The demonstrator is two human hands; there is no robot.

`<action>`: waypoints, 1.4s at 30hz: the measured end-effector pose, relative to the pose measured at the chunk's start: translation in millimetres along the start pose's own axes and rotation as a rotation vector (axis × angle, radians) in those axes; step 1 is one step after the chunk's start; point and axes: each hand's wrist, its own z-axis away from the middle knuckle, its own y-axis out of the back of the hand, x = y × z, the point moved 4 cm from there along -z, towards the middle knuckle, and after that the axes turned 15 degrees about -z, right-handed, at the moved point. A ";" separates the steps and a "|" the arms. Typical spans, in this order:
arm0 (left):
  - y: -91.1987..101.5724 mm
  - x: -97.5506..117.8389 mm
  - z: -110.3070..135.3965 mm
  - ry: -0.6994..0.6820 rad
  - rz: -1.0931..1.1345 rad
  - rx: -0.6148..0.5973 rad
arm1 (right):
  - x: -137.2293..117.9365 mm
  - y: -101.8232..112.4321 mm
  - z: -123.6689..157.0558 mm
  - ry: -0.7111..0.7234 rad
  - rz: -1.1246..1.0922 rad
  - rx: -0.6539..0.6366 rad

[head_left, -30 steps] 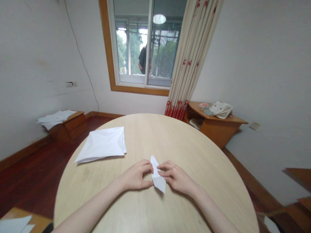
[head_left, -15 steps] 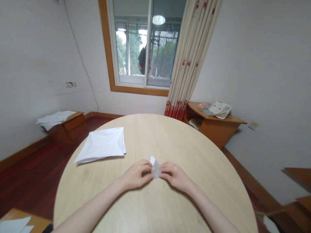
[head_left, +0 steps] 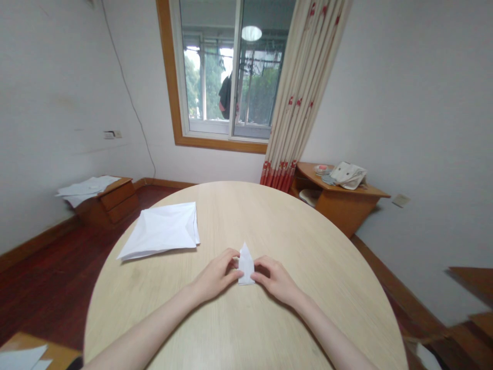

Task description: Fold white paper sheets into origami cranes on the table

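A small folded piece of white paper [head_left: 246,267], pointed at its far end and straight at its near end, is between my two hands over the round table [head_left: 246,329]. My left hand [head_left: 219,273] grips its left edge, thumb in front and fingers behind. On the other edge, my right hand [head_left: 276,277] holds it in the same way, with the thumb near the lower right corner. The backs of some fingers are hidden. A stack of larger white paper sheets [head_left: 164,228] lies on the table, beyond my left hand.
A small wooden cabinet [head_left: 119,199] with papers on top stands by the left wall. At the back right, a corner desk [head_left: 339,205] holds a cloth bag [head_left: 348,174]. A curtain [head_left: 296,103] hangs beside the window [head_left: 227,77]. More papers [head_left: 23,357] lie at the lower left.
The folded paper has turned between my hands; its face now lies flatter toward me, with the point straight up and a straight lower edge showing. My fingers have shifted slightly along its sides.
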 end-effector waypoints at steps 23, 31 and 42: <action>-7.9 -7.6 1.4 -0.034 -0.353 0.009 | 4.5 -11.6 3.0 0.073 0.210 -0.157; -18.8 -5.2 6.8 -0.095 -0.708 -0.147 | 2.0 -16.9 5.3 -0.018 0.395 -0.258; -26.1 -9.3 9.3 -0.197 -0.821 -0.124 | 4.1 -16.4 5.6 -0.010 0.444 -0.235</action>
